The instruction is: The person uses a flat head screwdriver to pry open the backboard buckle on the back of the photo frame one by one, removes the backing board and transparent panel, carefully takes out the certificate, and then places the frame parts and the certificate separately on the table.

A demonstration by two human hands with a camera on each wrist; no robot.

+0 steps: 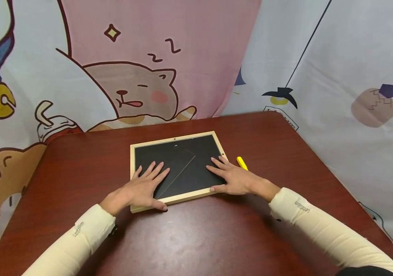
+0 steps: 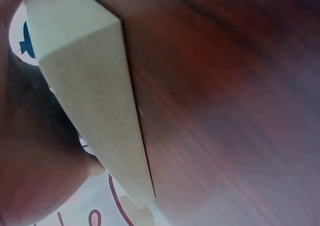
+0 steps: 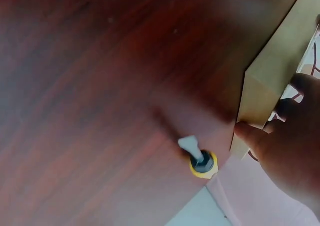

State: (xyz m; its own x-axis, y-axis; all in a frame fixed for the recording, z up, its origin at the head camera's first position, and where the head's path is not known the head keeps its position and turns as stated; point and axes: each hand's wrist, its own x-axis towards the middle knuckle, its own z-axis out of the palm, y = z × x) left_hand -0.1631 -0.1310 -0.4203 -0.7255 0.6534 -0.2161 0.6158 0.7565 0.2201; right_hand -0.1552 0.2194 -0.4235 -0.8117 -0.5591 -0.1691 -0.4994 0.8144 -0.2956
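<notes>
A wooden frame [image 1: 179,199] with a black panel lies flat on the table; a thin diagonal line crosses the panel. My left hand [image 1: 141,191] rests on its left side, fingers spread over the panel and thumb along the near edge. On the right side rests my right hand [image 1: 236,178], fingers fanned across the border. The left wrist view shows the frame's pale corner [image 2: 95,86] close up, with part of the hand blurred beside it. In the right wrist view, a fingertip of the right hand [image 3: 290,146] touches the frame's side [image 3: 280,56].
To the right of the frame lies a yellow stick-like tool [image 1: 241,163]; up close it has a black collar and a pale flat tip [image 3: 191,147]. The reddish-brown table [image 1: 189,237] has printed cloth [image 1: 210,57] hanging behind it and on its right.
</notes>
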